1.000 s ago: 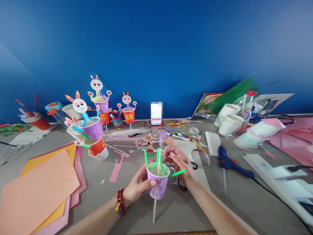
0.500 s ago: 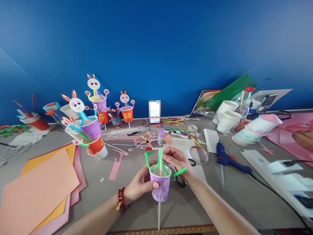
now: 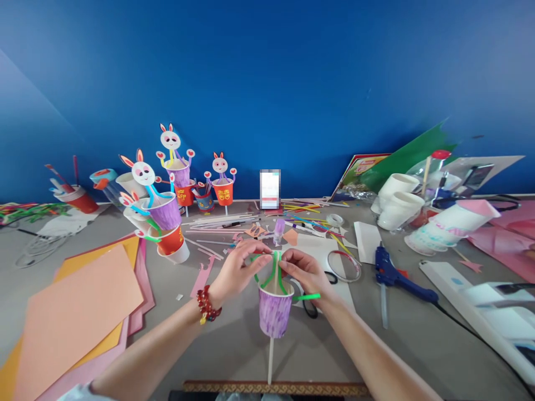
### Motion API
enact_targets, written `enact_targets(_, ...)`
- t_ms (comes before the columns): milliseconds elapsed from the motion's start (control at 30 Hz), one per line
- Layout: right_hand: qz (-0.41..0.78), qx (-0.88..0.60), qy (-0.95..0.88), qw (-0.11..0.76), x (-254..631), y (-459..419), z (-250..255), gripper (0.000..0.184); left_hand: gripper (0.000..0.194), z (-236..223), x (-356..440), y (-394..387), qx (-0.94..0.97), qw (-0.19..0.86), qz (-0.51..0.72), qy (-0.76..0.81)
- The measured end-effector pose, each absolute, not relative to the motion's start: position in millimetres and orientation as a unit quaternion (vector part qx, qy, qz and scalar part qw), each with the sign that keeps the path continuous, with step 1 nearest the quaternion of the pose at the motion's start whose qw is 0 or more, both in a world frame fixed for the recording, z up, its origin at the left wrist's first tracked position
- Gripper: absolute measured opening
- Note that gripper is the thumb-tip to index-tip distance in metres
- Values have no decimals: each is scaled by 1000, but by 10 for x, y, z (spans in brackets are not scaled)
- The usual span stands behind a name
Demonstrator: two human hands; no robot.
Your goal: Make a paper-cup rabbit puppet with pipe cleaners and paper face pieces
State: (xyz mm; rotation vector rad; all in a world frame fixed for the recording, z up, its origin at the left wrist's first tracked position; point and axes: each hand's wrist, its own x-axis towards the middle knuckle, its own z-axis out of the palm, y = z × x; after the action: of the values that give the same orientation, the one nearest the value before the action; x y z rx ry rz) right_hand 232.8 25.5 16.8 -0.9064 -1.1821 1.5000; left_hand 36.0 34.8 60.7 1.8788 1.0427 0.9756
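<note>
A purple paper cup (image 3: 274, 311) with a white stick (image 3: 271, 362) through its bottom hangs above the grey table (image 3: 234, 345). Green straws (image 3: 273, 273) rise from its mouth and one sticks out to the right. My left hand (image 3: 238, 270), with a red bead bracelet on the wrist, pinches the top of the left green straw. My right hand (image 3: 303, 272) pinches the straws at the cup's rim. Both hands are closed on the straws above the cup.
Finished bunny cups (image 3: 161, 214) stand at the back left. Orange and pink paper sheets (image 3: 79, 306) lie at the left. Straws and scraps (image 3: 234, 225) litter the middle. A blue glue gun (image 3: 397, 275), tape rings (image 3: 345, 266), scissors and white cups (image 3: 397, 203) are at the right.
My left hand has left the cup's side and risen to the top of the left green straw. The cup now hangs from the straws.
</note>
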Motion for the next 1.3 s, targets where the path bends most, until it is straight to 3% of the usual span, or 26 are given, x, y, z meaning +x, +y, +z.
enact_targets(400,647,-320,-479,500,2364,211,291,31,12,819,590,337,723,410,351,433)
enact_targets(767,643,-309,-506,485,2385,168,327,31,20,729,578,351,605,589,380,378)
enact_targets(867,646,-309,-502,485,2372,164,310,29,20,742,568,344,624,573,370,382)
enact_targets(1000,637,-314,-496,500,2360,185,279,30,22,766,528,333,690,467,388,394)
enact_targets(1100,628,-320,-496,507,2371,204,263,29,38,651,442,298,661,430,474,392)
enact_targets(1200,626,-325,-506,498,2383,209,265,29,48,386,342,193,522,525,542,398)
enact_targets(1300,627,-325,-508,493,2377,204,279,28,57,127,306,19,415,703,472,333)
